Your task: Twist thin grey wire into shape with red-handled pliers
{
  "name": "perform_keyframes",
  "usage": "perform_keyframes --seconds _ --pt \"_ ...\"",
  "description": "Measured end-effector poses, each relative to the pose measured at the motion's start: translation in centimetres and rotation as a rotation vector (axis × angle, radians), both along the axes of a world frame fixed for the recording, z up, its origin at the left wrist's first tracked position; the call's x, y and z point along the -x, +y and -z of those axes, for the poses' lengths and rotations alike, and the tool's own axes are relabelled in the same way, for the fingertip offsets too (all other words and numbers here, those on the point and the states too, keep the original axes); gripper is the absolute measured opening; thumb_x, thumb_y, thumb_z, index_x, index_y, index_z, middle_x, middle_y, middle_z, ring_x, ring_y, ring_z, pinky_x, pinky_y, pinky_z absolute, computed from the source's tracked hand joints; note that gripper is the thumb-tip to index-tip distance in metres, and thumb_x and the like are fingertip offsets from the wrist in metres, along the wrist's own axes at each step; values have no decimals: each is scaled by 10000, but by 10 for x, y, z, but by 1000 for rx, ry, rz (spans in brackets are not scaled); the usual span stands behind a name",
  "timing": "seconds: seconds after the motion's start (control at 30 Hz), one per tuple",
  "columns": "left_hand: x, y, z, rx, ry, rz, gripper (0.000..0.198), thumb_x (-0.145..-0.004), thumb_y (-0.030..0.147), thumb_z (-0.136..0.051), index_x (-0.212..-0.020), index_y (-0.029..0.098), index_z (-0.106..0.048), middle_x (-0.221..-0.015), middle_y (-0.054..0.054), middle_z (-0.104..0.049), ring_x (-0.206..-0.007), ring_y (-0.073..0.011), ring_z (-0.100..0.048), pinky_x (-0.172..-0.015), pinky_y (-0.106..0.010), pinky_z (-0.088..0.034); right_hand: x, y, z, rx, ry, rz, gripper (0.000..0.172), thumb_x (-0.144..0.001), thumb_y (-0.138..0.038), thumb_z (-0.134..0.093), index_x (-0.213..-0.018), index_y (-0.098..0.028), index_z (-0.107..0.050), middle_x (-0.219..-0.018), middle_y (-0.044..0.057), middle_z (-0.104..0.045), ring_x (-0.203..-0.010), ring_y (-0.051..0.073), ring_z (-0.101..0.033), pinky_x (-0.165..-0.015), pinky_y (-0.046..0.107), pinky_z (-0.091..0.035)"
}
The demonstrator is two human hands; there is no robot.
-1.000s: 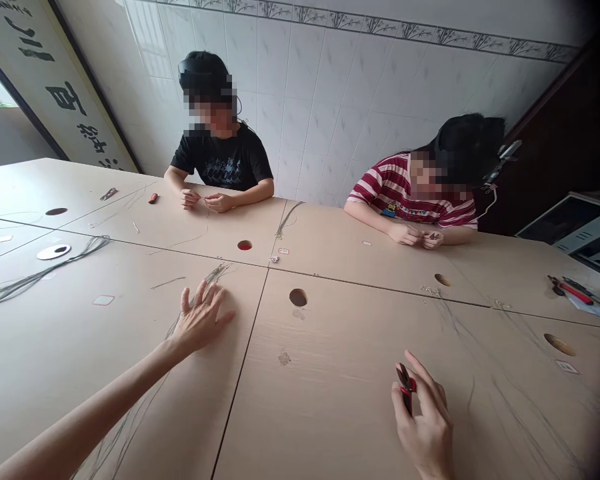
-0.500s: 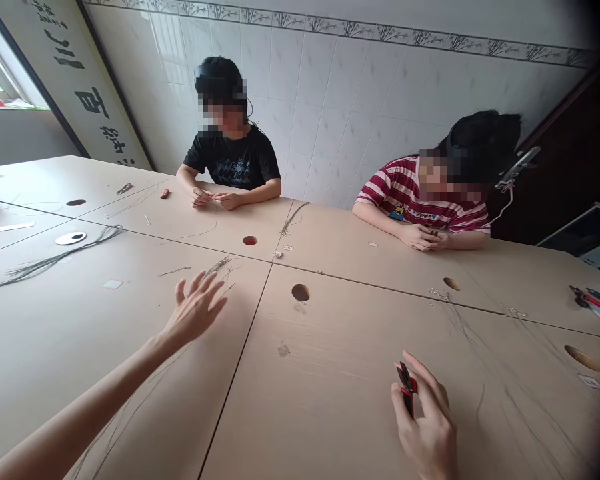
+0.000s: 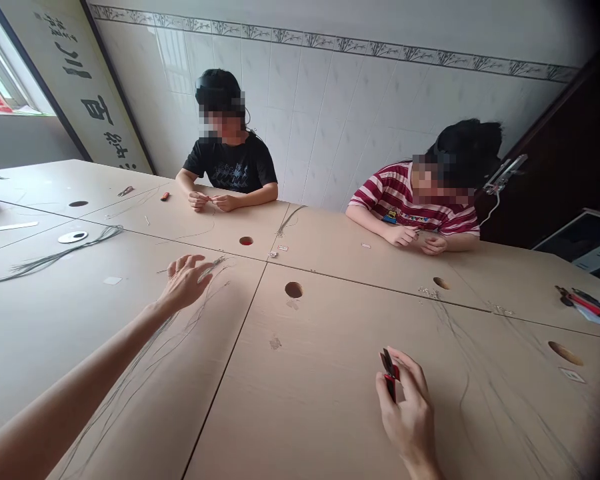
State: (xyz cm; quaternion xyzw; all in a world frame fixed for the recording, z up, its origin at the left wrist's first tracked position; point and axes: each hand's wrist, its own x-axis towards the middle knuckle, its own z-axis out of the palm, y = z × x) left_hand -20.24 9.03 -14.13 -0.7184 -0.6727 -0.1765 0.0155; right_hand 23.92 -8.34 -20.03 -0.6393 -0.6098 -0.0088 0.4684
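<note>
Reaching out over the table, my left hand (image 3: pixel 186 283) is open, its fingers apart and slightly bent. It is beside the gathered end of a bundle of thin grey wires (image 3: pixel 214 265), whose long strands run under my arm toward the near edge. I cannot make out whether the fingertips touch the wires. In my right hand (image 3: pixel 410 413) is a small pair of red-handled pliers (image 3: pixel 390 373), dark jaws pointing up and away from me. The fingers wrap round the handles, and part of the grip is hidden.
Two people sit across the table (image 3: pixel 290 400), their hands at small items. More wire bundles lie left (image 3: pixel 75 250) and right (image 3: pixel 460 333). Round holes (image 3: pixel 294 290) and seams break the tabletop. Red-handled tools (image 3: pixel 585 301) lie at the far right.
My left hand has drawn slightly left, its fingers more bent, and more wire strands show below it. The view has shifted a little; the pliers stay in my right hand.
</note>
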Motion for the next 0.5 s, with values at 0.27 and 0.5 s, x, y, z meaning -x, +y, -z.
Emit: perform_keyframes --seconds 0.27,0.5 --pt "-31 5 4 118 -127 22 214 -703 392 -591 -608 215 -665 -1044 -121 -606 -1058 -345 -457 -973 -556 -304 -2 0 2 14 62 0 212 -884 -305 -501 -1009 -195 -632 -1142 110 -597 -1040 254 -604 -855 385 -536" --pt "-42 -12 -11 214 -437 68 312 -792 484 -521 -749 197 -635 -1109 -112 -614 -1042 -318 -513 -917 -506 -382 54 19 -32 185 498 -122 269 -794 -366 -588 -987 -189 -651 -1065 100 -663 -946 248 -608 -849 394 -483"
